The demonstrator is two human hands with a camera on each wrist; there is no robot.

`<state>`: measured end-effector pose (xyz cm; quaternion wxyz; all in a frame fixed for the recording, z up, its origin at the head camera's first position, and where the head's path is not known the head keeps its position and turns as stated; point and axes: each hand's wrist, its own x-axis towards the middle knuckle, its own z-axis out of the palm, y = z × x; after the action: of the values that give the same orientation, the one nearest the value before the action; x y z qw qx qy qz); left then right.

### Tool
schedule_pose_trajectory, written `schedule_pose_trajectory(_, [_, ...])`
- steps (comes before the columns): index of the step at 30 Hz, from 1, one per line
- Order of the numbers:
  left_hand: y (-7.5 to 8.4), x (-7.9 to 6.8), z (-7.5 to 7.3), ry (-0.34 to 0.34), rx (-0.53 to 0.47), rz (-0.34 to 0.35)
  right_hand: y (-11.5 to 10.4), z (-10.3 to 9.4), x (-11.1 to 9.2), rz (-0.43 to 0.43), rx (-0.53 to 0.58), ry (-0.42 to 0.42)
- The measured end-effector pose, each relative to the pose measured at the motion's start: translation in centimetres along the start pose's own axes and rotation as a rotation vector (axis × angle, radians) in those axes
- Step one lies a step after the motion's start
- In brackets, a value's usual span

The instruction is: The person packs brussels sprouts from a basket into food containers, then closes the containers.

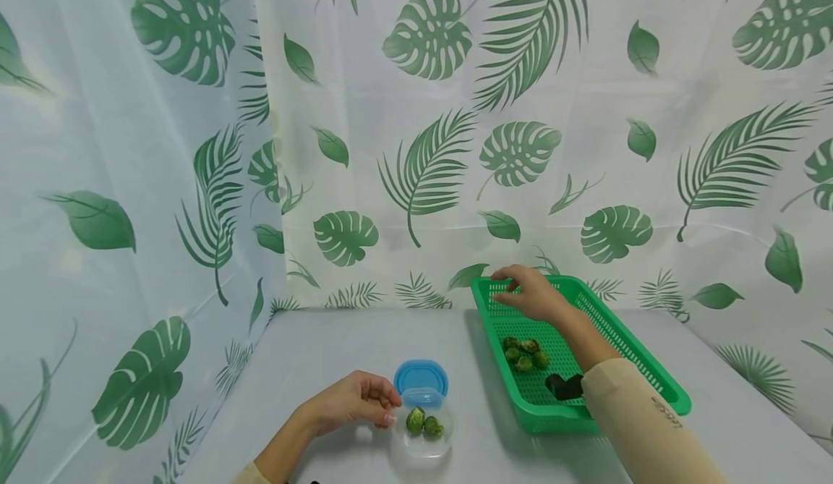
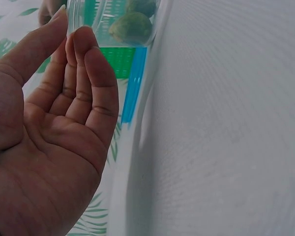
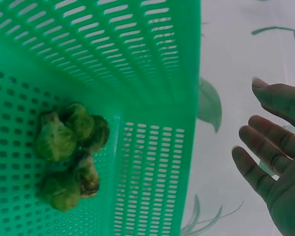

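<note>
My left hand (image 1: 358, 401) has its thumb and loosely bent fingertips at the left side of a small clear plastic container (image 1: 423, 449). Two green Brussels sprouts (image 1: 424, 422) lie inside that container. In the head view my right hand (image 1: 530, 296) hangs over the far left corner of a green basket (image 1: 488, 325), fingers apart and holding nothing. The right wrist view has the hand (image 3: 280, 152) beyond the basket wall (image 3: 152, 172). Several more Brussels sprouts (image 3: 69, 152) sit together on the basket floor, some with browned spots.
A blue lid (image 1: 421, 375) lies on the pale table (image 1: 345, 339) right behind the clear container. The basket stands to the right, long and slanted. A black device (image 1: 562, 386) shows beside the right sleeve. Leaf-printed curtains (image 1: 423, 180) close off the back and left.
</note>
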<state>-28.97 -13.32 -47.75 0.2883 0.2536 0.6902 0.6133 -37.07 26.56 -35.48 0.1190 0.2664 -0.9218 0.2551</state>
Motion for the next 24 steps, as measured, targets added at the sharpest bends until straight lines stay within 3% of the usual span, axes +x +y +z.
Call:
schedule_pose_trajectory(12, [0.0,0.0,0.0,-0.006,-0.002,0.005,2.4,0.7,-0.6,0.085,0.026,-0.044])
schedule_pose_trajectory(24, [0.1,0.0,-0.1,-0.012,-0.004,0.006,3.5,1.4,-1.2,0.092,0.057,-0.116])
